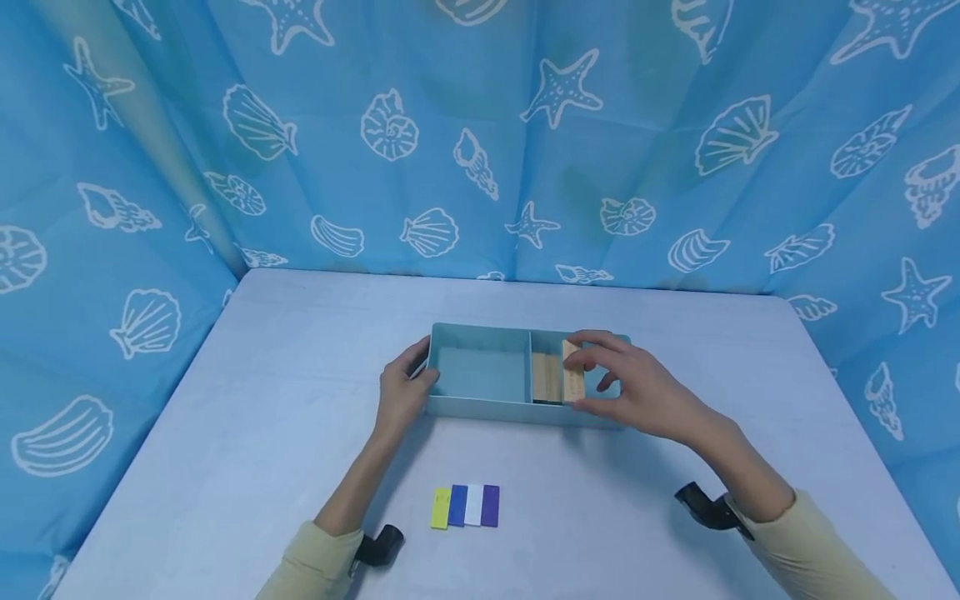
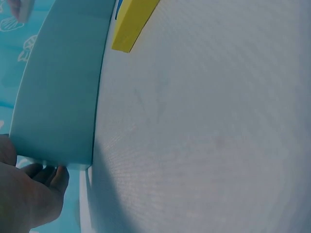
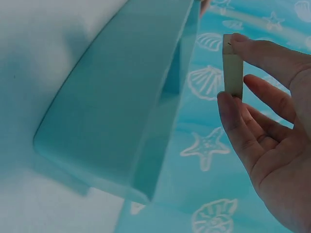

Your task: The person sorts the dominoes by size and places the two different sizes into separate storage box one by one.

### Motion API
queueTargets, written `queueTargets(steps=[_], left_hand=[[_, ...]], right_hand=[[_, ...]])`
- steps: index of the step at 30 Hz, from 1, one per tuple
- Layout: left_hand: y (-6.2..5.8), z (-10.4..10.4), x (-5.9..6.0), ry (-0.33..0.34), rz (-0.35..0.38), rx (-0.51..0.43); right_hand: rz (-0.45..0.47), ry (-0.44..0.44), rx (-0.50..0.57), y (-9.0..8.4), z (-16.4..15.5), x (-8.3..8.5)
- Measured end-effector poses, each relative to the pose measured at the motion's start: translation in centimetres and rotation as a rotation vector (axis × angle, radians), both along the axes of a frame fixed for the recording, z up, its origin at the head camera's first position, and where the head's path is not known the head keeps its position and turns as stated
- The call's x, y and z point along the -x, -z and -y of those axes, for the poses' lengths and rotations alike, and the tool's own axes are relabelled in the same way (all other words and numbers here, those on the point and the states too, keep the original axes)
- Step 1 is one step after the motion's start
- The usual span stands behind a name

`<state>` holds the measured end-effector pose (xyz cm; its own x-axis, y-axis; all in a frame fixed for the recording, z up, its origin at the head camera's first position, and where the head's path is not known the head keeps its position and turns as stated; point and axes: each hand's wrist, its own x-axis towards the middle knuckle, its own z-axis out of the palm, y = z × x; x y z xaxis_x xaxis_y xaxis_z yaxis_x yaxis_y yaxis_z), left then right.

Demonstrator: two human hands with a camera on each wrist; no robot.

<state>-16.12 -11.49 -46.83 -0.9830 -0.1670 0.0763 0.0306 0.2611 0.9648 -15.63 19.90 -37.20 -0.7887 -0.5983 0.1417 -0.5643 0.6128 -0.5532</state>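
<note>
A light blue-green two-compartment box stands on the table. My left hand grips its left end, with the thumb near the front corner. Between thumb and fingers, my right hand pinches a pale wooden block above the right compartment. In the right wrist view the same block is held by its two ends, above the level of the box rim. Other wooden blocks lie side by side at the left of the right compartment. The left compartment's bare floor shows.
In front of the box lie a yellow block, a blue block, a white block and a purple block in a row. A blue curtain with shell prints hangs behind the white-covered table.
</note>
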Motion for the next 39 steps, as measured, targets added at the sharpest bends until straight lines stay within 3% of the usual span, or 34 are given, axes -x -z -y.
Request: queueTargets(steps=[8, 16, 27, 39], left_hand=[[0.2, -0.1, -0.1, -0.006, 0.007, -0.002], [0.0, -0.1, -0.1, 0.006, -0.019, -0.009], [0.0, -0.1, -0.1, 0.005, -0.012, -0.011], [0.1, 0.1, 0.1, 0.006, -0.01, -0.004]], right_hand=[[0.105, 0.007, -0.029, 2.9, 0.0, 3.1], [0.151, -0.036, 0.009, 5.3, 0.1, 4.5], [0.164, -0.014, -0.048, 6.1, 0.9, 4.8], [0.176, -0.021, -0.022, 6.5, 1.2, 5.0]])
